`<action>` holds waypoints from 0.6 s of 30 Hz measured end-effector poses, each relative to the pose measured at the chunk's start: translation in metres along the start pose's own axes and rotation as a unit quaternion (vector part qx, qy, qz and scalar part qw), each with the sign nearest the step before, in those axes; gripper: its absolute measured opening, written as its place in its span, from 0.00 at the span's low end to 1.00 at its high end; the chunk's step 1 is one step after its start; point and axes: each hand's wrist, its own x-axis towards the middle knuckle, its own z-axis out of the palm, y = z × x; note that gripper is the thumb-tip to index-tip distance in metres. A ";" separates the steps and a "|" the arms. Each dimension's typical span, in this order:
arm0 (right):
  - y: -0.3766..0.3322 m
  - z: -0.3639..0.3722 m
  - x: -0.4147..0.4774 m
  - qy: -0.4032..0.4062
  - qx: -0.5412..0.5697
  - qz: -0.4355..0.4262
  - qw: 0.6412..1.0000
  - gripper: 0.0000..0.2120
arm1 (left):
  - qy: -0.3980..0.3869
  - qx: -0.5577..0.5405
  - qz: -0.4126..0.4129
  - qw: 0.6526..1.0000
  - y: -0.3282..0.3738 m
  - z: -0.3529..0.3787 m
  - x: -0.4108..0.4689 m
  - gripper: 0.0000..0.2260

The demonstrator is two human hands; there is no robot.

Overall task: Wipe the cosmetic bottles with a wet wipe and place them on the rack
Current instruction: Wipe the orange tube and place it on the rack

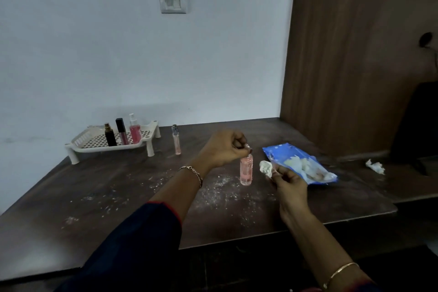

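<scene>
Upright near the tabletop's (99, 197) middle, the pink bottle (246, 172) is pinched at its cap by the left hand (224, 149); the right hand (288, 184) grips a wet wipe (266, 168). Sideways wiping could topple it.

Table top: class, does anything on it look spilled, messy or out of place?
White specks lie scattered over the dark table around the pink bottle, like spilled powder. A crumpled wipe lies loose at the far right, beyond the blue wipe pack.
</scene>
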 end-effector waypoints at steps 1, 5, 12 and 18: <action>-0.001 -0.002 -0.001 0.005 -0.007 -0.009 1.000 0.08 | 0.000 -0.001 0.002 1.000 0.002 0.005 0.000 0.08; -0.010 0.000 -0.001 0.009 -0.046 -0.053 0.998 0.08 | 0.022 0.001 -0.022 1.000 0.003 0.019 0.000 0.07; -0.009 0.014 -0.002 -0.019 -0.180 -0.153 0.971 0.10 | 0.022 -0.074 -0.074 0.994 -0.003 0.027 0.001 0.08; -0.006 0.020 0.003 -0.032 -0.255 -0.176 0.950 0.15 | -0.023 -0.097 -0.102 0.990 -0.007 0.023 0.012 0.06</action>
